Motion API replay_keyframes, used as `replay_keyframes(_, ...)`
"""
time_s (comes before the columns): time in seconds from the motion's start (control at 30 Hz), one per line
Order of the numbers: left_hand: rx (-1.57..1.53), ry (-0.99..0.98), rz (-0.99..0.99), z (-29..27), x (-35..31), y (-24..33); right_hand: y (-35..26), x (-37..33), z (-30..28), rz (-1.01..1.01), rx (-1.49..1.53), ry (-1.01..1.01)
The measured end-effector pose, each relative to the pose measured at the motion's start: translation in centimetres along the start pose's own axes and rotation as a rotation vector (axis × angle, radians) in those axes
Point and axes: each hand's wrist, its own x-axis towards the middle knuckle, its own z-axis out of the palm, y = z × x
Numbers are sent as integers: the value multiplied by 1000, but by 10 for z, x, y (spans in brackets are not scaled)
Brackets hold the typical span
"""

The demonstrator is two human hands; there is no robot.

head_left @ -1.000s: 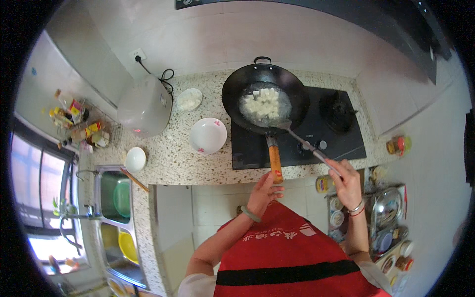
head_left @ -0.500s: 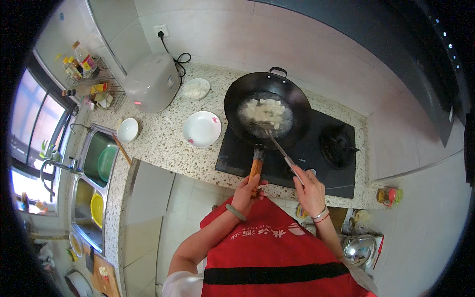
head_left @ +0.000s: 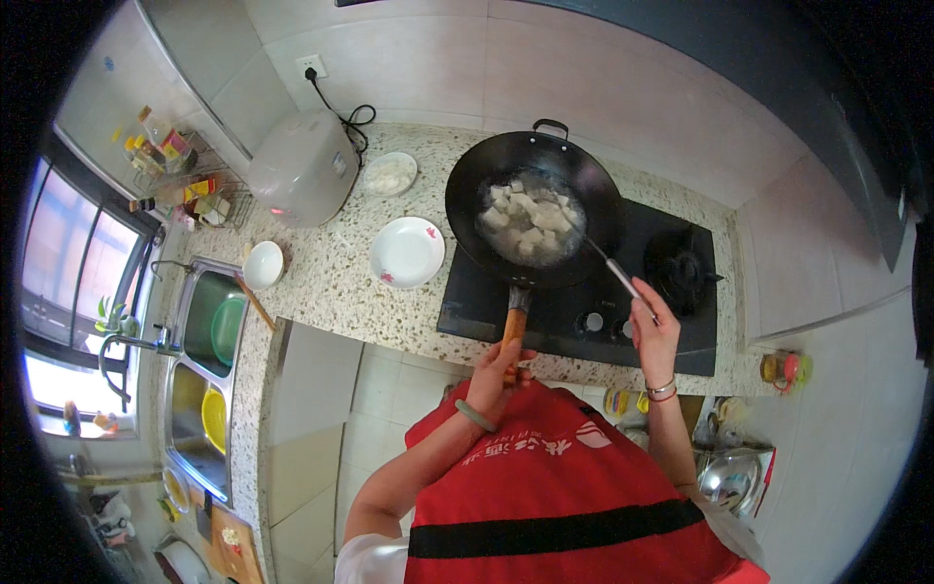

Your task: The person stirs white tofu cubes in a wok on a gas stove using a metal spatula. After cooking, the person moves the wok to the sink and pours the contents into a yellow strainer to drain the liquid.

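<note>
Head view: your left fingers [head_left: 507,357] wrap the wooden handle [head_left: 516,325] at the tabletop's [head_left: 336,304] front edge; your right fingers [head_left: 658,304] pinch the spatula [head_left: 623,275] over the wok's [head_left: 471,195] right rim, white chunks [head_left: 531,216] inside.

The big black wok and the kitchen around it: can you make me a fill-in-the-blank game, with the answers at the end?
1. The right hand holds a long, thin metal utensil, while the left hand grips the brown wooden ____ of the round black metal wok.
2. The round white dish with pink flowers sits to the ____ of the wok.
3. One plastic container in the steel double sink is green; the other is ____.
4. The person's apron with a black stripe is ____.

Missing words: handle; left; yellow; red.
</note>
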Motion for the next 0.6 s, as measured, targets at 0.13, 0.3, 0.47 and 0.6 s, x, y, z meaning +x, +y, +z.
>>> replay_keyframes(0.13,38,-15,-31,2,-1,6,1,4,-4,13,-9,94)
replay_keyframes(0.3,60,-29,-93,-2,0,8,10,0,2,25,-53,161)
replay_keyframes(0.47,48,-78,-150,-5,-6,10,29,-8,3,74,81,145)
replay_keyframes(0.6,58,-100,-166,-8,-12,11,28,-16,15,136,152,128)
